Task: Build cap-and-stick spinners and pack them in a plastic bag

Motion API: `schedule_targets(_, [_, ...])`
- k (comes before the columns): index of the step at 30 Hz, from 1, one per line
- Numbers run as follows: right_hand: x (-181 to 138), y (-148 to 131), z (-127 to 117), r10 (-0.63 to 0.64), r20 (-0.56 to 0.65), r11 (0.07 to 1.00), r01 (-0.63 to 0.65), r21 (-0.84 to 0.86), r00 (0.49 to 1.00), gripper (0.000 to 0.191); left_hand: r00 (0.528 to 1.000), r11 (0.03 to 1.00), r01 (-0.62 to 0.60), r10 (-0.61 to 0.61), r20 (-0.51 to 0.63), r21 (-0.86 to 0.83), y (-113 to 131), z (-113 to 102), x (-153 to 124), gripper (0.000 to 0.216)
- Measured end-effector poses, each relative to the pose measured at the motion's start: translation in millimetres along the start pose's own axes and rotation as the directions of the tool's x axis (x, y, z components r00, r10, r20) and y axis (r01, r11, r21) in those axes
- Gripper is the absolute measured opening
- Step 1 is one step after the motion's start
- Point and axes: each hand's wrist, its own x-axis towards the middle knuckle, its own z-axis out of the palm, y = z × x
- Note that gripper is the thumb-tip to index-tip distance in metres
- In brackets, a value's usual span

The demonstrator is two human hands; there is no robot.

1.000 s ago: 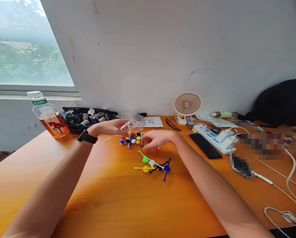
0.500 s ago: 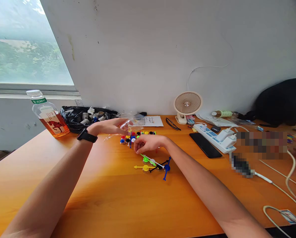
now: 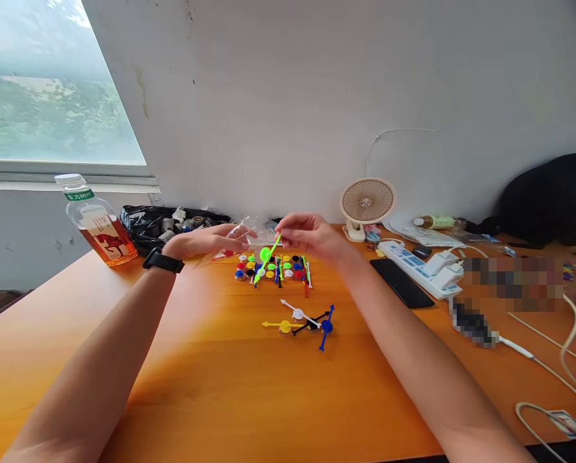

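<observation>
My right hand (image 3: 310, 235) pinches one end of a bright green arrow spinner (image 3: 265, 255), raised above the table and slanting down to the left. Beside it, my left hand (image 3: 198, 243) grips a thin clear plastic bag (image 3: 247, 233); a red piece shows through near its fingers. Below the hands are small round pieces (image 3: 288, 274) in several colours, with loose arrows (image 3: 306, 276) among them. Nearer to me lie a white spinner (image 3: 298, 314), a yellow spinner (image 3: 285, 327), a black spinner (image 3: 312, 323) and a blue spinner (image 3: 326, 326), close together.
A tea bottle (image 3: 105, 238) and a black plastic bag (image 3: 141, 225) stand at the left. Toward the right are a small fan (image 3: 368, 200), a phone (image 3: 401, 283), a power strip (image 3: 413, 263) and cables (image 3: 570, 334). A black backpack (image 3: 548, 193) sits at the far right.
My right hand has picked up the green spinner from the near group and carried it up and away, toward the plastic bag. The left hand stays nearly in place at the bag.
</observation>
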Motion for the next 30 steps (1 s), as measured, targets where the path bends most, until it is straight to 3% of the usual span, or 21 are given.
schedule_targets(2, [-0.6, -15.7, -7.4, -0.132, -0.199, 0.991, 0.136, 0.004, 0.971, 0.029, 1.000, 1.000, -0.012, 0.012, -0.009, -0.016, -2.0, -0.2, 0.3, 0.067])
schedule_targets(4, [-1.3, -26.5, -17.9, -0.244, -0.361, 0.970, 0.232, -0.075, 0.900, 0.029, 0.999, 0.999, -0.039, 0.039, -0.002, -0.037, -2.7, 0.3, 0.9, 0.066])
schedule_targets(6, [-2.1, -30.7, -28.5, -0.332, -0.451, 0.943, 0.279, -0.182, 0.829, 0.026, 0.998, 0.996, -0.065, 0.066, 0.014, -0.056, -1.6, 1.2, 1.1, 0.065])
schedule_targets(8, [-2.2, -29.1, -34.7, -0.378, -0.483, 0.923, 0.283, -0.260, 0.790, 0.024, 0.996, 0.994, -0.088, 0.090, 0.028, -0.068, 1.1, 2.0, 1.0, 0.065])
schedule_targets(11, [0.4, -21.5, -29.9, -0.385, -0.458, 0.909, 0.241, -0.341, 0.801, 0.024, 0.992, 0.992, -0.107, 0.111, 0.054, -0.070, 6.3, 3.0, 1.1, 0.064])
schedule_targets(15, [5.3, -13.4, -6.1, -0.399, -0.340, 0.860, 0.219, -0.461, 0.852, 0.024, 0.986, 0.989, -0.134, 0.140, 0.092, -0.063, 12.3, 6.0, 2.7, 0.059])
schedule_targets(21, [0.8, -14.2, 14.6, -0.276, -0.199, 0.741, 0.075, -0.668, 0.940, 0.031, 0.994, 0.997, -0.078, 0.079, 0.074, -0.025, 19.8, 16.2, 3.7, 0.040])
schedule_targets(23, [-0.3, -15.7, 13.4, -0.282, -0.203, 0.735, 0.076, -0.674, 0.938, 0.033, 0.996, 0.998, -0.058, 0.058, 0.067, -0.001, 20.8, 17.7, 3.9, 0.039])
schedule_targets(27, [1.1, -17.2, 3.5, -0.341, -0.255, 0.821, 0.155, -0.549, 0.905, 0.031, 0.993, 0.996, -0.085, 0.085, 0.083, -0.004, 20.0, 16.3, 4.7, 0.045])
schedule_targets(30, [1.1, -18.2, -4.2, -0.338, -0.239, 0.853, 0.189, -0.486, 0.910, 0.031, 0.992, 0.995, -0.094, 0.096, 0.076, -0.031, 17.5, 14.5, 5.1, 0.050])
